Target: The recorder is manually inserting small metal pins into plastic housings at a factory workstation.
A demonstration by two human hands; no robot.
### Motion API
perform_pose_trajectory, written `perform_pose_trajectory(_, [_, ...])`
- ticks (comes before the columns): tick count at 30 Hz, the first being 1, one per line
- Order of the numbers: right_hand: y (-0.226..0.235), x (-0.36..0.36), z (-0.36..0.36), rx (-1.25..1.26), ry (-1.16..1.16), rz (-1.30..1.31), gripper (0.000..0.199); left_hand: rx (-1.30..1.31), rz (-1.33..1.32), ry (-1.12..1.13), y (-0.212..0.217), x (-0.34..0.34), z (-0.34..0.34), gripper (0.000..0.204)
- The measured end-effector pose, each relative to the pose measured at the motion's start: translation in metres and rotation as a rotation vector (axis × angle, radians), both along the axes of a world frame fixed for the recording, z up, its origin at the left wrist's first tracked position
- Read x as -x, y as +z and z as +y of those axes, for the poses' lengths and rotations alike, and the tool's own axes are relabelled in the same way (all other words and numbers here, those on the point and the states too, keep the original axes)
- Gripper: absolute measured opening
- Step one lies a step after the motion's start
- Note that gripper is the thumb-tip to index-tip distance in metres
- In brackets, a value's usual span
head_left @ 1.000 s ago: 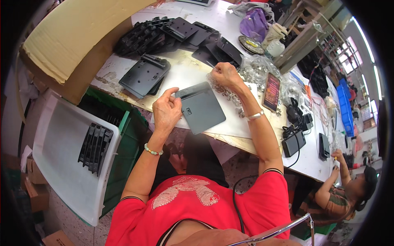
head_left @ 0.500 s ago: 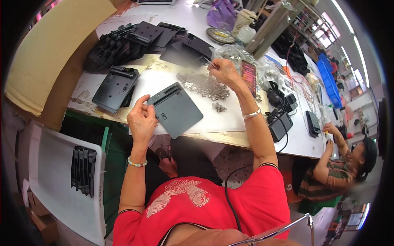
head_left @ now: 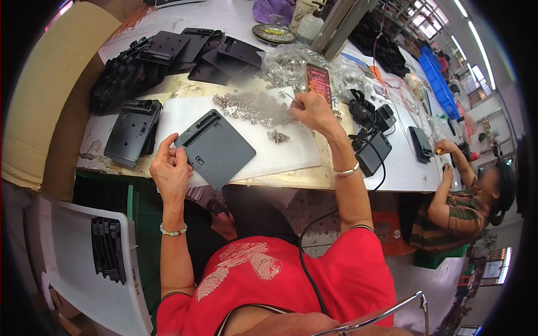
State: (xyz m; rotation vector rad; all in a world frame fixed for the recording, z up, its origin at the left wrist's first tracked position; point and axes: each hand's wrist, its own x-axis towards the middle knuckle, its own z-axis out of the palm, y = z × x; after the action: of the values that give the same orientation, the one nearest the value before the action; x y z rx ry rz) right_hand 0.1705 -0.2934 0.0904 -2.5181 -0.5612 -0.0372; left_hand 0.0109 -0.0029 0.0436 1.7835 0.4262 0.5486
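Observation:
My left hand (head_left: 171,169) pinches the left edge of a dark grey plastic panel (head_left: 221,154), which lies tilted at the near edge of a white sheet (head_left: 297,150). The panel has a long slot along one side and a small rectangular opening. My right hand (head_left: 315,112) is closed on a thin metal tool, perhaps tweezers (head_left: 290,98), its tip pointing up and left. Left of that hand is a spread of small metal parts (head_left: 252,108), partly blurred, with a smaller heap (head_left: 277,136) nearer me. No part shows at the tool's tip.
Black plastic panels (head_left: 134,126) are stacked at left, with more (head_left: 162,47) behind. A phone (head_left: 318,78) lies beyond my right hand, near bags of metal parts (head_left: 288,61). Cables and a black adapter (head_left: 372,154) lie right. A cardboard box (head_left: 50,84) stands left; a co-worker (head_left: 454,207) sits right.
My right hand, with the metal tool, has moved nearer me and to the right, beside the metal parts. The left hand still holds the panel. The whole view has shifted.

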Motion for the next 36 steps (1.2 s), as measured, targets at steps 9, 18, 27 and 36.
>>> perform_pose_trajectory(9, [-0.001,0.006,0.009,-0.193,0.033,0.013,0.015,-0.009,0.009,0.008,-0.001,0.000,-0.001,0.029])
perform_pose_trajectory(18, [-0.003,0.008,-0.007,-0.261,0.121,0.049,0.018,-0.005,0.028,0.019,-0.001,0.002,-0.002,0.029])
perform_pose_trajectory(27, [-0.002,0.031,0.025,-0.051,0.322,-0.031,0.028,-0.011,0.012,0.018,0.000,0.000,-0.003,0.030])
perform_pose_trajectory(36, [0.007,0.032,0.026,-0.338,0.248,0.361,0.023,-0.005,0.004,0.023,0.001,0.002,-0.001,0.031])
